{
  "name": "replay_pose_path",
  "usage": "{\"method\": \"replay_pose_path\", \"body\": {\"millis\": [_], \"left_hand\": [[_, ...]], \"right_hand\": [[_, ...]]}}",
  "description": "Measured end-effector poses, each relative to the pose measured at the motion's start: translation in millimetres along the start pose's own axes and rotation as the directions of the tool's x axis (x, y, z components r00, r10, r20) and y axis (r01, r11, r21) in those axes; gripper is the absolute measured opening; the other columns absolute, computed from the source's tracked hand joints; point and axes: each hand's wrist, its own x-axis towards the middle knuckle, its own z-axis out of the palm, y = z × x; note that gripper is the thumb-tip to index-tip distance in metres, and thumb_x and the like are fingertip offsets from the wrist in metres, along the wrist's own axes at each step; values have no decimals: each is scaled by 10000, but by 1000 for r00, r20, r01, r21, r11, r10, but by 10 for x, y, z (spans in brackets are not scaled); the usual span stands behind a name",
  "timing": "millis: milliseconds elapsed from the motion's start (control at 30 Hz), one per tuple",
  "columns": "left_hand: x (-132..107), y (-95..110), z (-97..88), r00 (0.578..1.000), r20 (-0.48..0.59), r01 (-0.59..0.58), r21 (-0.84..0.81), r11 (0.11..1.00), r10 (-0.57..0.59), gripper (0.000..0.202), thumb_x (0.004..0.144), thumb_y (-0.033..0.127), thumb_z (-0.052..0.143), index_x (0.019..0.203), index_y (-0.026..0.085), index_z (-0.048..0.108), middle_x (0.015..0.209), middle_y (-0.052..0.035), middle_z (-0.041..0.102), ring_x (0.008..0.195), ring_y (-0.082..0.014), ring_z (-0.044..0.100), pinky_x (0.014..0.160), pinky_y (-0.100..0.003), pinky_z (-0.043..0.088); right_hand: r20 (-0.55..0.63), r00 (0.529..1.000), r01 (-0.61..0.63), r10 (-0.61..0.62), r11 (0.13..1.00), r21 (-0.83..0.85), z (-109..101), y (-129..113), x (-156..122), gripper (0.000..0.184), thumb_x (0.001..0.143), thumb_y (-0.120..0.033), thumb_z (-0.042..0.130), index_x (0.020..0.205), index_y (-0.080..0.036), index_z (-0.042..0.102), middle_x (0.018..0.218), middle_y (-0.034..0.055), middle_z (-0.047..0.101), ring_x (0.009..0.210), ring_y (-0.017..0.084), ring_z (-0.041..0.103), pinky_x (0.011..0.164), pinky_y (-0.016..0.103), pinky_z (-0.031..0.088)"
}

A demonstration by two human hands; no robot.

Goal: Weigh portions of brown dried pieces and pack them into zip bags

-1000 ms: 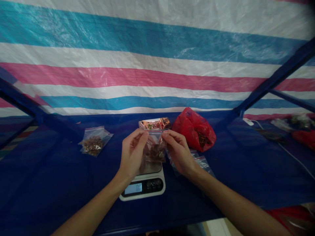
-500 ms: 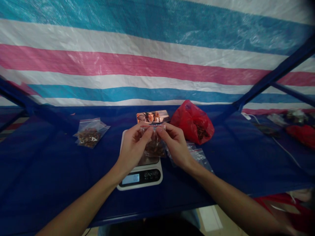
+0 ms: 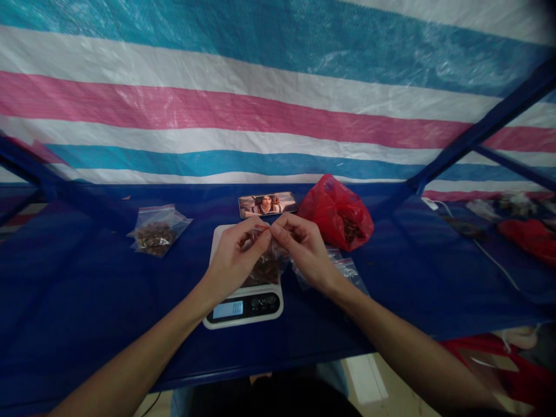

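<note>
Both of my hands pinch the top edge of a clear zip bag [image 3: 266, 269] that holds brown dried pieces. My left hand [image 3: 237, 252] grips the red-lined seal from the left. At the right end of that edge, my right hand [image 3: 304, 246] has thumb and forefinger pressed together, close to the left fingertips. The bag hangs over a white digital scale [image 3: 243, 310] whose display looks like 0.0; I cannot tell whether it touches the plate. Behind my right hand stands an open red plastic bag [image 3: 332, 211] of similar brown pieces.
A filled zip bag [image 3: 157, 231] lies on the blue table [image 3: 108, 313] at left. Flat, clear zip bags [image 3: 350, 272] lie beside my right wrist. A phone [image 3: 268, 204] showing a video rests behind the scale. Blue metal bars [image 3: 473, 136] and a striped sheet [image 3: 243, 116] bound the back.
My fingertips have come together along the seal, and the bag's top edge, stretched straight before, is now bunched and tilted. The bag sits slightly lower and further left over the scale.
</note>
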Motion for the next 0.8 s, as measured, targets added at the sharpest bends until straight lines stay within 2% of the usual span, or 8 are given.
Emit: {"method": "replay_pose_path", "body": {"millis": [200,367,433,500,567,667,733,800], "left_hand": [[-13,-31,22,996,-83,-10,39,999,14,264,956,407,700,821,183,735,765,-16,717,709,-150,650,664,-241,499],[28,34,-45,977,-215,-42,-132,990,13,258,934,436,726,833,198,720,732,-14,738,626,-158,682,600,-258,546],[87,150,-265,921,-386,-145,-202,969,57,257,927,437,727,808,218,663,644,23,684,512,-143,626,490,-250,510],[167,257,-617,805,-569,-265,-92,960,168,263,899,432,753,796,215,646,581,49,631,420,-121,546,388,-230,424],[250,278,-1034,758,-614,-227,64,972,218,266,836,419,803,801,189,675,516,73,574,380,-102,471,384,-225,400],[329,102,-1570,838,-521,59,381,923,162,336,775,503,804,816,181,714,535,62,611,435,-109,489,415,-205,348],[335,-89,-1783,898,-423,180,606,775,122,345,834,548,691,885,208,727,615,43,673,555,-161,596,503,-225,412],[312,-263,-1892,903,-414,214,669,712,118,267,820,464,680,898,213,731,711,6,719,669,-216,645,617,-278,479]], "right_hand": [[15,999,45,-44,996,-77,-73,-72,65,360,897,-520,772,783,-186,700,663,-12,620,579,135,570,542,266,459],[-97,995,-26,14,992,-126,-119,-154,77,389,861,-525,793,691,-205,652,567,-17,643,420,143,568,405,268,425],[-184,980,38,-78,977,-210,-337,-247,97,396,857,-528,790,680,-203,649,558,-7,663,422,147,588,423,268,449],[-260,943,114,-207,936,-332,-717,-373,121,361,871,-504,775,715,-197,665,579,0,687,447,145,609,481,270,489],[-257,940,75,-223,872,-483,-1182,-498,134,300,892,-446,746,751,-188,687,606,11,705,494,148,639,525,266,505],[-31,998,-63,60,669,-741,-1741,-580,136,106,833,-244,724,755,-176,742,674,38,752,584,171,683,571,264,522],[77,970,-56,232,519,-853,-1891,-525,138,102,770,-118,688,799,-172,769,738,44,771,636,183,697,604,269,531],[159,956,30,247,455,-890,-1877,-396,141,231,750,-61,654,910,-170,780,888,66,787,771,205,724,716,295,571]]}}
